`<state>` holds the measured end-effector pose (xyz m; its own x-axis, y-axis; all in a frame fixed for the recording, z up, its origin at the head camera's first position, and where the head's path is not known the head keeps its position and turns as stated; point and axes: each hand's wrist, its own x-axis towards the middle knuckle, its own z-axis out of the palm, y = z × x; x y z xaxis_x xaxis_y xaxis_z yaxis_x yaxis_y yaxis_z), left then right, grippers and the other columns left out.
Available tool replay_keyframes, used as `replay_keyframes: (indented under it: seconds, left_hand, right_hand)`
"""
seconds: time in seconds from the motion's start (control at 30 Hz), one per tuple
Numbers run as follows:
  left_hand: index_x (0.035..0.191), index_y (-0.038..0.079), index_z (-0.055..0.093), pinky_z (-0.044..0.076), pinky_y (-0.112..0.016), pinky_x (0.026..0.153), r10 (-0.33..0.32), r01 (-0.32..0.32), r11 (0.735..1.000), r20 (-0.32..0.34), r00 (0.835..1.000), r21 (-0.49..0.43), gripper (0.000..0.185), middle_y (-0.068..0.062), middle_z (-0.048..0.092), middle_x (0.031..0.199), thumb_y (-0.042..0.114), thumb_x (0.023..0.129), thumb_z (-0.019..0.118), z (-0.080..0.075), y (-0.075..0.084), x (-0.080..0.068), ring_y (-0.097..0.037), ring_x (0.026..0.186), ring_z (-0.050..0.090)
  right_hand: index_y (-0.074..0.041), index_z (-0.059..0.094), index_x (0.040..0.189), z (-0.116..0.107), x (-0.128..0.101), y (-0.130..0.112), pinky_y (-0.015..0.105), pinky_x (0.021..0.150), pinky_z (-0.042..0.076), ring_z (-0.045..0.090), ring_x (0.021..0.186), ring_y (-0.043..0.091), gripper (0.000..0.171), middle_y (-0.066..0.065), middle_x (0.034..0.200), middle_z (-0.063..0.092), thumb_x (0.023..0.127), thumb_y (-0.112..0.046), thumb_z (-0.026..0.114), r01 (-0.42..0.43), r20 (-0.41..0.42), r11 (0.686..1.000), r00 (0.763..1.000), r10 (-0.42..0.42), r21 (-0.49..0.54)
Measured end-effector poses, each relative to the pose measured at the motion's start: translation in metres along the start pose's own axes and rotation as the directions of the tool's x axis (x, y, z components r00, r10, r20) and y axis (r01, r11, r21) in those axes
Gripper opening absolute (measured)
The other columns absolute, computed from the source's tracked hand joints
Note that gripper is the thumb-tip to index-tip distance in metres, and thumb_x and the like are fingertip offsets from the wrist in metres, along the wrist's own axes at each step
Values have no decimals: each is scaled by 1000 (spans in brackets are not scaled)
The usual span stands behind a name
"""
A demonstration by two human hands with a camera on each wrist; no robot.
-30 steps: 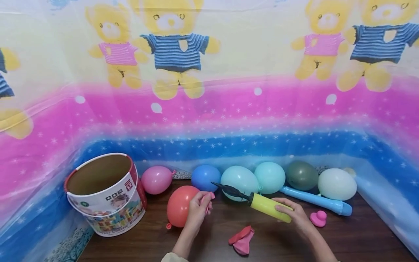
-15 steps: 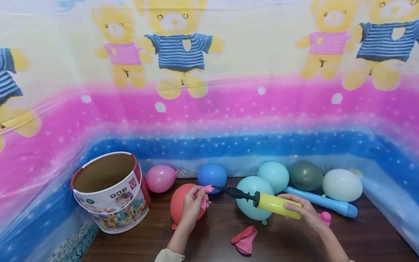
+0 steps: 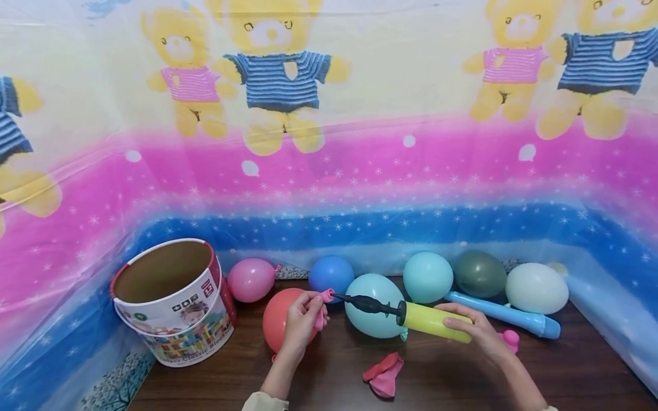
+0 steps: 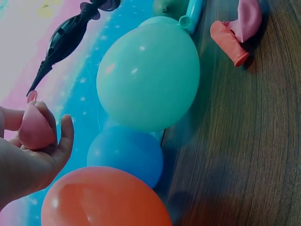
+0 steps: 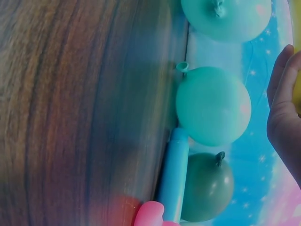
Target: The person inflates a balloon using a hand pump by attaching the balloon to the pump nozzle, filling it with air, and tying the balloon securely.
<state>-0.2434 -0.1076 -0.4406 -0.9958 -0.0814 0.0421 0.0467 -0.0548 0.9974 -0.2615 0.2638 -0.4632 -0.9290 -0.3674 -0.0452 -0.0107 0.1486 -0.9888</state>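
1. The left hand [image 3: 303, 322] pinches a small limp pink balloon [image 3: 323, 308] by the neck, fingers curled round it, holding it up above the dark wooden table [image 3: 462, 377], just in front of an inflated orange-red balloon [image 3: 277, 322].
2. The right hand [image 3: 475, 331] wraps round the yellow plastic barrel of a hand pump [image 3: 434, 322]. Its black tapered nozzle [image 3: 360, 302] points left, and its tip sits right at the balloon's open mouth; whether it is inside yet cannot be told.
3. To do this step well, I would keep the nozzle level and in line with the neck. The left fingers should hold the rolled lip open, then close snugly on it once the tip is seated.
4. The left wrist view shows the nozzle tip [image 4: 35, 87] close above the pink rubber [image 4: 35, 129], so only a short, steady push seems needed.
5. A large teal inflated balloon [image 3: 372, 305] lies directly behind the nozzle and could be nudged.
6. Near the front lies another flat pink balloon [image 3: 382, 377]; a long blue pump [image 3: 504, 314] lies to the right, and an open round cardboard tub [image 3: 172, 299] stands far left.
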Motion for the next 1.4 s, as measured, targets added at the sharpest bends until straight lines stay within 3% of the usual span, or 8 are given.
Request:
replay_keyframes:
  seconds: [0.4,0.6,0.8,0.93,1.1,1.4]
  left_hand:
    - [113,-4,57,53,-19,64,43,-44,999,42,998,29,26,-2,60,82,19,101,54,-8,2,-4,-12,67,59]
    - [110,-3,60,53,-20,74,60,-65,996,72,996,64,23,-9,65,98,16,100,54,-10,3,-5,-14,83,59]
    - [114,-5,57,53,-20,66,14,-17,999,79,997,44,24,-17,68,99,14,100,53,-9,2,-6,-14,73,62]
    - [119,-5,52,56,-20,69,9,-11,1000,75,997,25,25,-24,66,109,11,100,52,-6,2,-6,-13,74,64]
    - [123,-4,51,56,-19,68,23,-26,999,77,997,34,24,-25,64,108,6,100,50,-3,3,-4,-11,72,62]
    - [117,-2,62,54,-19,76,90,-110,979,119,989,171,25,-22,66,107,12,96,60,-8,7,-5,-16,83,62]
  right_hand:
    - [-22,62,129,0,-1,1,34,83,57,60,95,10,31,-12,106,62,100,-23,51,-22,17,1000,1000,22,13]
    - [-33,65,120,-2,-1,0,34,82,57,61,93,10,27,-10,105,63,100,-21,50,-24,52,999,998,23,22]
    - [-35,65,118,-1,-3,2,34,82,57,60,94,10,26,-10,106,62,100,-22,51,-25,67,1000,997,25,-2]
    - [-30,64,122,0,-3,2,33,81,56,60,94,10,27,-11,106,63,100,-21,51,-6,63,1000,998,7,-10]
    - [-24,63,125,3,-1,-1,34,82,57,60,95,11,28,-11,106,63,100,-22,51,1,56,1000,998,0,-17]
    - [-8,58,130,7,1,-5,35,80,57,60,94,12,35,-11,104,63,99,-23,54,-2,2,999,1000,2,-42]
